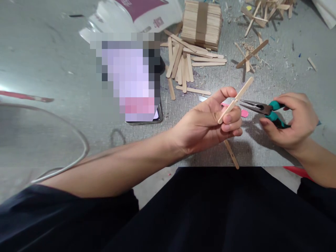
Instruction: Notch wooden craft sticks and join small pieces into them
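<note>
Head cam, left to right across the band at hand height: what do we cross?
clear curved rim → phone → left hand → wooden stick pinched in it → pliers → right hand holding them

The left hand (214,120) pinches a flat wooden craft stick (235,100); the right hand (290,120) grips teal-handled needle-nose pliers (262,109), tips seemingly just beside the stick.
</note>
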### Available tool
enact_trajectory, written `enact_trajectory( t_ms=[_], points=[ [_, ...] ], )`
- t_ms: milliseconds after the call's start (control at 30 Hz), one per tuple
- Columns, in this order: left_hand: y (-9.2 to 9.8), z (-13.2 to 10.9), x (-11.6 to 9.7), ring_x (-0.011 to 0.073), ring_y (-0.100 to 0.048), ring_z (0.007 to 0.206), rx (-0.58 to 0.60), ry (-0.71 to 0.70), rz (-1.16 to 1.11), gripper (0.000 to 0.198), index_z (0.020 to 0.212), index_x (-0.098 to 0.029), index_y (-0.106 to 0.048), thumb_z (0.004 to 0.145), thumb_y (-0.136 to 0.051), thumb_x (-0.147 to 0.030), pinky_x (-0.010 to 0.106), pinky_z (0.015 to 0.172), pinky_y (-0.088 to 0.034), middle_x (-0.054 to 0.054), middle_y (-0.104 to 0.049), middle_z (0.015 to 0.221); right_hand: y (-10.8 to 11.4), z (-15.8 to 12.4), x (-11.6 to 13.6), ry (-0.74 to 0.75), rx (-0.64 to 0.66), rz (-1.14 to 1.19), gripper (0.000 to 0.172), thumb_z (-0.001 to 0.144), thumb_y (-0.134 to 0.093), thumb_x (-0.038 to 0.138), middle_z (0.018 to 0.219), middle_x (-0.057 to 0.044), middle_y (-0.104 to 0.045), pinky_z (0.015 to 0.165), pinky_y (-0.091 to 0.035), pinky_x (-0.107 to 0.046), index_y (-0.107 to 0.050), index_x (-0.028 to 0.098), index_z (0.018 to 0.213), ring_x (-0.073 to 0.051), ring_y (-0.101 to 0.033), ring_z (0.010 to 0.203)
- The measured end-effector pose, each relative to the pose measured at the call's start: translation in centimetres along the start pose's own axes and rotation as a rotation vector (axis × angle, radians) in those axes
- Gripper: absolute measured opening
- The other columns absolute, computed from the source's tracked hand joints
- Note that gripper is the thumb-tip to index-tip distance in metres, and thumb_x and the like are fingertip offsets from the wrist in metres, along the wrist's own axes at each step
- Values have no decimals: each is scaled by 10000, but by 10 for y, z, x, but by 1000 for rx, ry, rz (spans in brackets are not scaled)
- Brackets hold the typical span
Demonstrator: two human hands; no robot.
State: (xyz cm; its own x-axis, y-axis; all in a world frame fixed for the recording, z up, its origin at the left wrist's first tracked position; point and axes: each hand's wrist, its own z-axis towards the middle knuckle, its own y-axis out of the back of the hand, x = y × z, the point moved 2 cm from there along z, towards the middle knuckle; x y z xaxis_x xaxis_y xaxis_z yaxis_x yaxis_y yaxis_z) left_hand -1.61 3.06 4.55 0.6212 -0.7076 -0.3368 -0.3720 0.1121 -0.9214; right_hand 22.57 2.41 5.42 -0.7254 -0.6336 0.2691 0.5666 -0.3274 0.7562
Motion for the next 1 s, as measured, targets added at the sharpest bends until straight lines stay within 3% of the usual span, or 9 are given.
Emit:
enact_trajectory(
  t_ms=[100, 333, 767, 1000],
  points=[
    [-1, 0, 1, 80, -502, 576, -4, 0, 32, 384, 1068, -268, -611, 811, -823, -78, 254, 698, -528, -85, -534, 676, 0, 0, 0, 46, -63, -33, 565, 861, -855, 572, 993, -87, -773, 744, -621, -483, -673, 264, 1299, -326, -755, 923],
    [2, 0, 5, 80, -523, 594, 16, -25, 92, 397, 1092, -284, -585, 825, -797, -81, 267, 723, -533, -79, -568, 700, -1, -1, -1, 66, -86, -71, 602, 833, -864, 602, 1011, -72, -791, 756, -630, -489, -684, 294, 1318, -314, -764, 911],
    [3, 0, 11, 90, -543, 612, 35, -152, 215, 438, 1102, -290, -538, 835, -857, -154, 288, 757, -539, -76, -606, 714, 6, 0, 10, -10, 52, -72, 442, 884, -863, 429, 972, -79, -795, 650, -622, -499, -647, 319, 1253, -332, -763, 857],
    [1, -6, 5, 129, -564, 634, -134, -374, 482, 423, 1166, -272, -587, 868, -886, -282, 314, 712, -514, -51, -610, 725, 6, 2, 8, -113, 68, 65, 276, 895, -823, 447, 835, -12, -745, 547, -547, -401, -681, 288, 1070, -204, -665, 633]
  ],
)
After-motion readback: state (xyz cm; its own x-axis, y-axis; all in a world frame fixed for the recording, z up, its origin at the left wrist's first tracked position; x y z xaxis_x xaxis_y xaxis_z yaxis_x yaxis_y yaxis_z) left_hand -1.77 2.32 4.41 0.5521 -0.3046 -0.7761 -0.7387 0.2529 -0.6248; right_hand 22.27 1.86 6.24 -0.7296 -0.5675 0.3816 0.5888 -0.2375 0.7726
